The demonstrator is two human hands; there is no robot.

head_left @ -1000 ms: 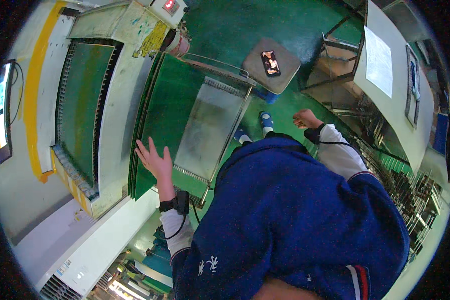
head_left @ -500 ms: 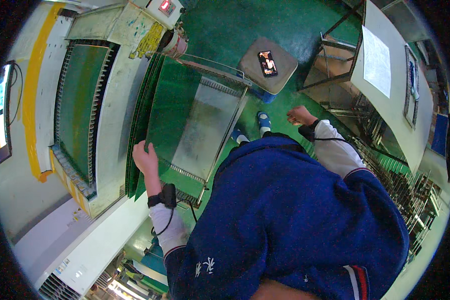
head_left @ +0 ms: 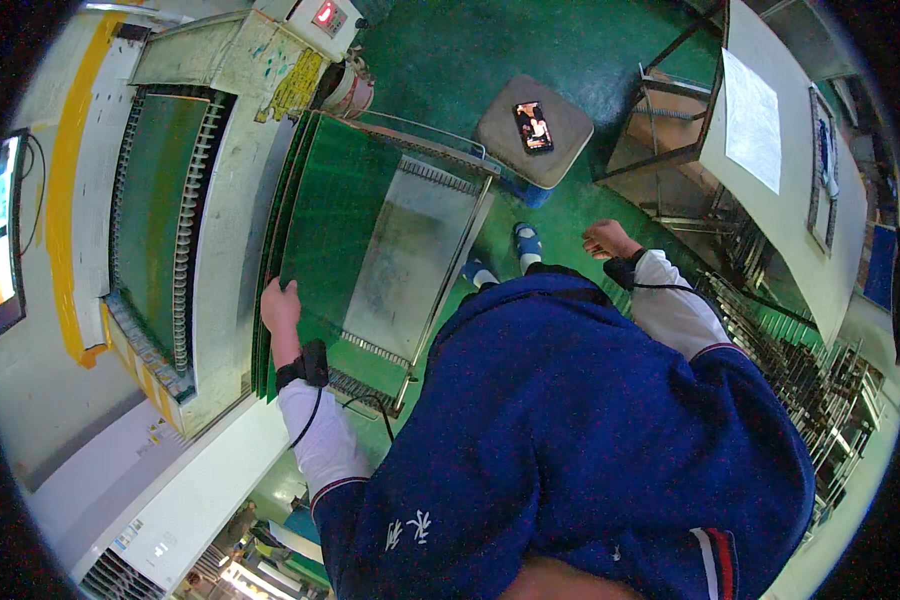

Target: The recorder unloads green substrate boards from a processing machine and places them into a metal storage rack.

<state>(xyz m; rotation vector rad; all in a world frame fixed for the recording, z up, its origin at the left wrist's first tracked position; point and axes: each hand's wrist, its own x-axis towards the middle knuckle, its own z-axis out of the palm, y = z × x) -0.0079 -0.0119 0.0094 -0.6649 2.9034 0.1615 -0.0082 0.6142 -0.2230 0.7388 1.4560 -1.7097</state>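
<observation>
My left hand (head_left: pixel 281 308) is at the edge of a large green panel (head_left: pixel 335 210), thumb and fingers closed around that edge; the far side of the grip is hidden. The panel stands upright with several similar panels close together in a metal rack (head_left: pixel 467 225) with comb-like toothed bars. Held out over the floor, my right hand (head_left: pixel 611 240) has its fingers curled in, with nothing visible in them. Both wrists carry black straps with cables.
Left of the rack stands a pale machine (head_left: pixel 233 190) with a toothed slot. A stool (head_left: pixel 565 125) ahead carries a lit phone (head_left: pixel 534 127). To the right are a white-topped table (head_left: pixel 805 215) and several metal racks (head_left: pixel 800 385). A bucket (head_left: pixel 350 90) stands by the machine.
My left hand has shifted slightly left and closed on the panel edge. The front panel's face looks brighter and tilted differently. My right hand has moved a little to the right and down.
</observation>
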